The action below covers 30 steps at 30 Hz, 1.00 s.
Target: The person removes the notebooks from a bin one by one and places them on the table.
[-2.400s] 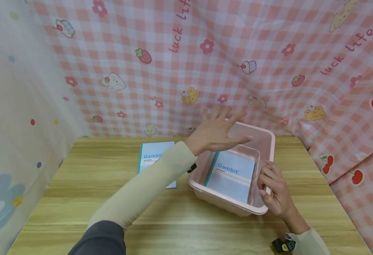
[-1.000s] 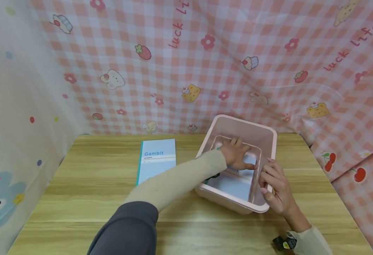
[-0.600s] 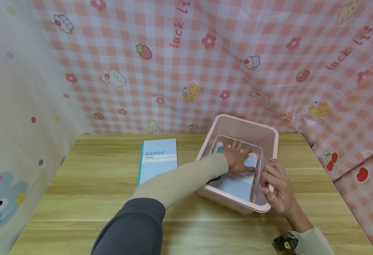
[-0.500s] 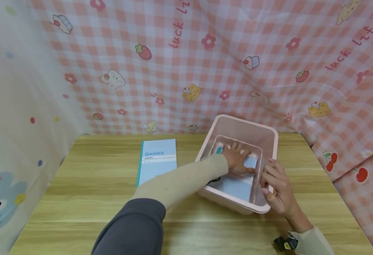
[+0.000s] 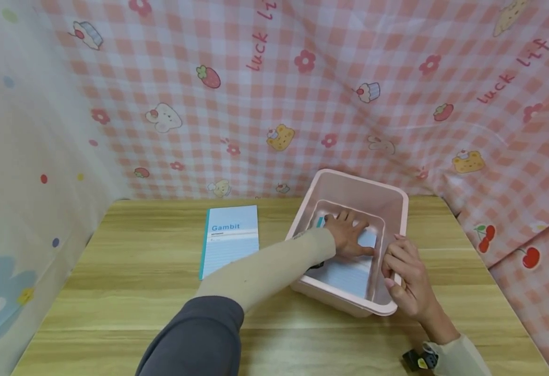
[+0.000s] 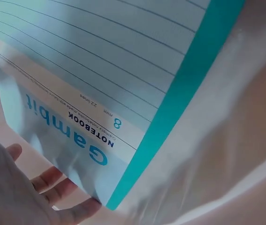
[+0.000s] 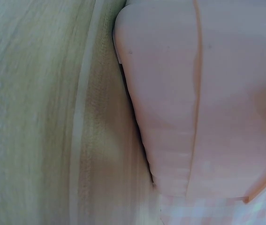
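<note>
Wood-grain table [image 5: 129, 261], checked cloth [image 5: 255, 104] behind (pink, creased)

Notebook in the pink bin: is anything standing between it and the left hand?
Nothing visible is. The left hand is inside the pink bin, over the notebook, its fingers near the top edge; the right hand holds the bin's rim, off to one side.

- Pink bin [image 5: 356, 194]: rectangular, open-topped, standing askew on the table [image 5: 129, 292]; the right hand [image 5: 406, 272] grips its right rim.
- Notebook in the bin [image 5: 347, 277]: pale blue lined cover facing up, teal spine, "Gambit" lettering; the left hand [image 5: 347, 237] spreads over its top end.
- Second notebook [image 5: 230, 235]: matching cover, flat, left of the bin.
</note>
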Each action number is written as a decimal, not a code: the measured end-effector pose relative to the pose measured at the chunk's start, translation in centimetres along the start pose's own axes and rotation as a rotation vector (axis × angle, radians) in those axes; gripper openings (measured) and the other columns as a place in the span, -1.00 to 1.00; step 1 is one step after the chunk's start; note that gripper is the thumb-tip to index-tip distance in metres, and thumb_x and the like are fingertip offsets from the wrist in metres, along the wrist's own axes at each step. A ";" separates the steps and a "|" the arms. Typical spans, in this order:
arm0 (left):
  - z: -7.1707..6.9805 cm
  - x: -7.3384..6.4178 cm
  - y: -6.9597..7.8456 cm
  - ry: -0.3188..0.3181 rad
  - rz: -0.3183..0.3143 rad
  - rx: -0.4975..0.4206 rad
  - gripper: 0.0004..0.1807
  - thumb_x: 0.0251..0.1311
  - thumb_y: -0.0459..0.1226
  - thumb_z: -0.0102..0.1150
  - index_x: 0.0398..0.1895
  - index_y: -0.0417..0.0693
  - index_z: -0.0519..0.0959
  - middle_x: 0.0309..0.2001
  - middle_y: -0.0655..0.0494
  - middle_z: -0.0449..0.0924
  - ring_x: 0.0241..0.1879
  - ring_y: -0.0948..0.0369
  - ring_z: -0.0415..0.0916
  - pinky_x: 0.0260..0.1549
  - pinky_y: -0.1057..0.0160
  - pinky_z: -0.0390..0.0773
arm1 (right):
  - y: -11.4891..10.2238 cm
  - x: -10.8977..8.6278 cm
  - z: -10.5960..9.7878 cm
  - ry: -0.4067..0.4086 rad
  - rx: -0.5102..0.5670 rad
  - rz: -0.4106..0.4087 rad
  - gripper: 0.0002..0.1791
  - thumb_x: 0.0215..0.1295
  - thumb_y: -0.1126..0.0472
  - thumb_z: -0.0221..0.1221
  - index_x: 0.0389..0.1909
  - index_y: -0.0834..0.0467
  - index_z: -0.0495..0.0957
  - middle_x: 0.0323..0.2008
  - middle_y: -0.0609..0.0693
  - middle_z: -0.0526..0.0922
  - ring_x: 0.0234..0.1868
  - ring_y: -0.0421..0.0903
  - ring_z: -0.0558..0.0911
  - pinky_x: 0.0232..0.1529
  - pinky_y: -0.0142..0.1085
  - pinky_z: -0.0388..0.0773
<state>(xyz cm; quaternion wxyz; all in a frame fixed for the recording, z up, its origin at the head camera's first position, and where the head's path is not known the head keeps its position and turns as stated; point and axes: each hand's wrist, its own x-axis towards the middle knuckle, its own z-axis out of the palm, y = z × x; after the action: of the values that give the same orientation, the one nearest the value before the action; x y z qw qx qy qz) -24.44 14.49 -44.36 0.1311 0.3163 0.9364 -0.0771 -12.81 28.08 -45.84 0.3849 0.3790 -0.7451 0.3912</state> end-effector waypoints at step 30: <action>0.9 1.7 0.8 0.203 -0.134 0.060 0.07 -0.02 0.71 -0.34 0.26 0.14 0.34 0.24 0.08 0.43 0.28 0.13 0.33 0.24 -0.33 0.31 | -0.1 0.1 0.0 0.006 -0.016 0.001 -0.54 0.46 -0.03 -0.08 -0.67 0.06 0.32 -0.56 -0.05 0.28 -0.24 -0.01 0.34 0.44 -0.06 0.14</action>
<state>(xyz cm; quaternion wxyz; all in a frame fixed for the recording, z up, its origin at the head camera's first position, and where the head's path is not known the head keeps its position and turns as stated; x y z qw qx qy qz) -25.03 15.88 -45.77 0.0208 0.2629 0.9612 -0.0813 -12.75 27.97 -45.73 0.3898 0.3745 -0.7471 0.3867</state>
